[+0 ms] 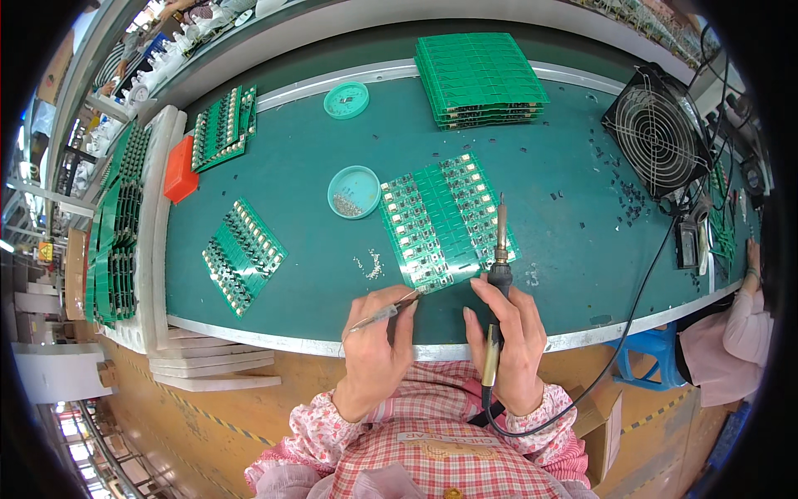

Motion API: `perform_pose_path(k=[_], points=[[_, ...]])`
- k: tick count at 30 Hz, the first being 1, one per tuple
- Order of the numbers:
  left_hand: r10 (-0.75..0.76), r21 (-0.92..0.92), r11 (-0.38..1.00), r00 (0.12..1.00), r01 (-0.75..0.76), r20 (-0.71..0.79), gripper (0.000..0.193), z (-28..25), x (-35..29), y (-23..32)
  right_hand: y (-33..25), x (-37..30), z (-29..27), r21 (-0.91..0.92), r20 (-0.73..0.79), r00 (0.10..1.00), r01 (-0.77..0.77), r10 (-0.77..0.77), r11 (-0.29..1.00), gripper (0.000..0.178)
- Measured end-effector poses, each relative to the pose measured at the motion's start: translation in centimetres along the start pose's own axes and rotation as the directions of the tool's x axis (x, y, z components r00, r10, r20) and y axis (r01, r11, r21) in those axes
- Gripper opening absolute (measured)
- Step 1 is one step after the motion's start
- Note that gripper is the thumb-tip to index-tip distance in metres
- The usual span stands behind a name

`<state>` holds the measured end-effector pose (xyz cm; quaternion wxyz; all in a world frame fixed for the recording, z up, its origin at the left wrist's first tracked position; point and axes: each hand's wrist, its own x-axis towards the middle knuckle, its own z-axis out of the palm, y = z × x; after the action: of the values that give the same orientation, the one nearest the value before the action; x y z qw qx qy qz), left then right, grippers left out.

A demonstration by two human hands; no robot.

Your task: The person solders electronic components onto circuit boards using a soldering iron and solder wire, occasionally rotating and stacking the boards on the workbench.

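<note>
A metal rim [291,342] runs nearer than the circuit board [446,218], at whose near side the left hand [376,337] pinches a slim tool [378,317]; the right hand [517,337] clasps a soldering iron [499,273] pointing lengthwise away by the board's right edge. Right of it, tabletop [578,274] stretches to chips [633,202], then a fan [658,137].

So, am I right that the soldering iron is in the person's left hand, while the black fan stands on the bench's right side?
Not quite: the head view shows the soldering iron in the right hand; the black fan does stand on the bench's right side.
</note>
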<state>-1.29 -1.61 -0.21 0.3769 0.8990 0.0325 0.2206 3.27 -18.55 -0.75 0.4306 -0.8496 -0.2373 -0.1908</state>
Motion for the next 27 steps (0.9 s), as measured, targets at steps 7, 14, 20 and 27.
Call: perform_pose_path(k=[7, 14, 20, 27], points=[[-0.001, 0.046, 0.999, 1.0, 0.001, 0.012, 0.013, 0.0, 0.4, 0.6, 0.2, 0.0, -0.1, 0.01, -0.001, 1.0, 0.002, -0.002, 1.0, 0.053], [0.024, 0.042, 0.999, 1.0, -0.025, 0.004, 0.014, 0.1, 0.3, 0.4, 0.1, -0.1, -0.6, 0.095, -0.027, 0.999, 0.037, -0.035, 0.995, 0.05], [0.038, 0.047, 0.998, 0.999, -0.039, 0.018, 0.017, 0.0, 0.3, 0.3, -0.2, -1.7, -2.5, 0.6, -0.005, 0.999, -0.039, 0.053, 0.799, 0.015], [0.063, 0.046, 0.997, 0.998, -0.064, 0.013, 0.023, 0.1, 0.3, 0.1, -0.4, -1.4, -2.5, 0.598, 0.017, 0.997, 0.053, -0.079, 0.8, 0.019]])
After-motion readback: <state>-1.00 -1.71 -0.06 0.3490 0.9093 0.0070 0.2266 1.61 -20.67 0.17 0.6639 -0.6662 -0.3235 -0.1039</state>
